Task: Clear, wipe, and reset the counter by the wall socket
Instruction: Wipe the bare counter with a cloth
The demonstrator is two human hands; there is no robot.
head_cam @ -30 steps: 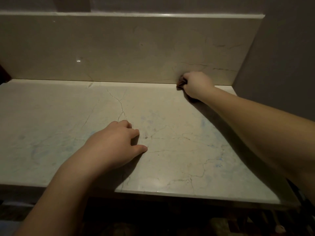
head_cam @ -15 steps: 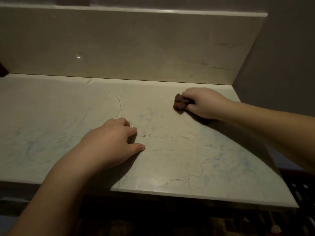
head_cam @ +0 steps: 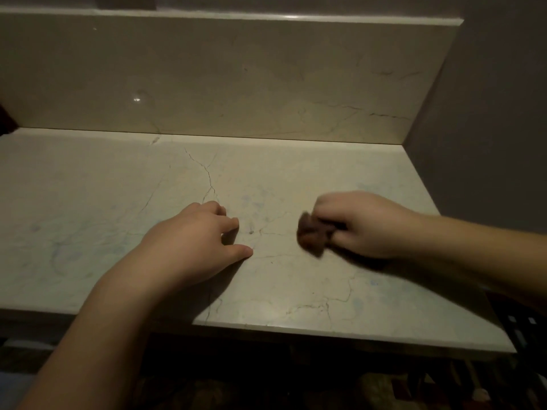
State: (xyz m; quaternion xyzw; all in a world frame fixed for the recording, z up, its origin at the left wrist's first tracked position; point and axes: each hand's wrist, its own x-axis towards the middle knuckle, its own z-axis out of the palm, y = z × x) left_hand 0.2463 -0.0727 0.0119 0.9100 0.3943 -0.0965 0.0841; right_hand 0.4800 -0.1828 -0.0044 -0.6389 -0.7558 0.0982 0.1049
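Observation:
A pale marble counter [head_cam: 88, 202] with thin dark cracks fills the view. My right hand [head_cam: 364, 226] rests on it right of centre, shut on a small bunched brown cloth [head_cam: 312, 235] that pokes out to the left of my fingers and touches the surface. The hand and cloth are blurred by motion. My left hand [head_cam: 192, 241] lies palm down at the middle of the counter, fingers slightly apart, holding nothing. No wall socket shows in this view.
A marble backsplash [head_cam: 236, 78] rises along the back edge. A grey wall [head_cam: 497, 113] closes the right side. The counter's front edge [head_cam: 325, 329] runs across the bottom, with dark floor and dim objects below it.
My right hand has dragged the brown cloth from the back right corner by the backsplash toward me, to the middle right of the counter. My left hand has stayed put.

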